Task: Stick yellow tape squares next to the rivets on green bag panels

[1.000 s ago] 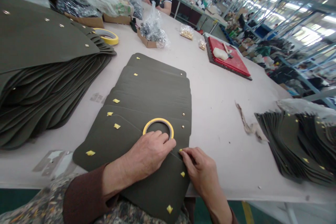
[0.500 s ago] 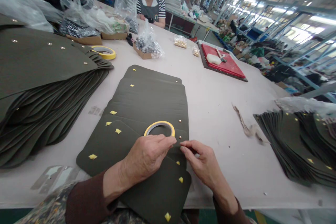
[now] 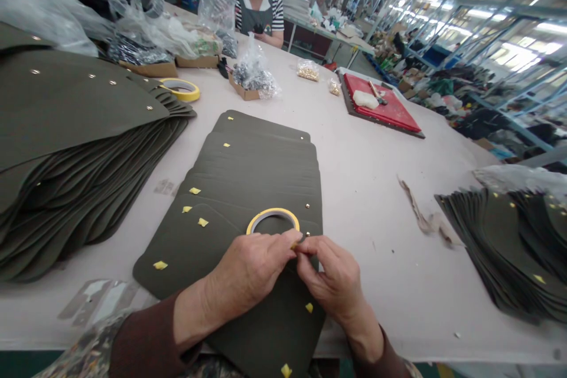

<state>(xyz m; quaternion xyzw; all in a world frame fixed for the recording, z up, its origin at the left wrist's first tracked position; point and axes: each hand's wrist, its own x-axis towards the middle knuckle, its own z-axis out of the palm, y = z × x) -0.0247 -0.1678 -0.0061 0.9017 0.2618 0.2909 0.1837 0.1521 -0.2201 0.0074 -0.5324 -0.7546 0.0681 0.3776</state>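
Eight yellow tape bits (image 3: 202, 222) already dot the olive panels (image 3: 257, 174) on the table (image 3: 363, 201), three right-side studs (image 3: 307, 206) still show bare, the left hand (image 3: 252, 263) clamps its fingers on a tape roll (image 3: 273, 211), and the right hand (image 3: 333, 274) pinches fingertips together beside it.

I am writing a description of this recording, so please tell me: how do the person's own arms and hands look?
The left hand and right hand wear no gloves. Dark brown cuffs stop short of both wrists; beyond, at the left arm, mottled fabric in muted tones shows.
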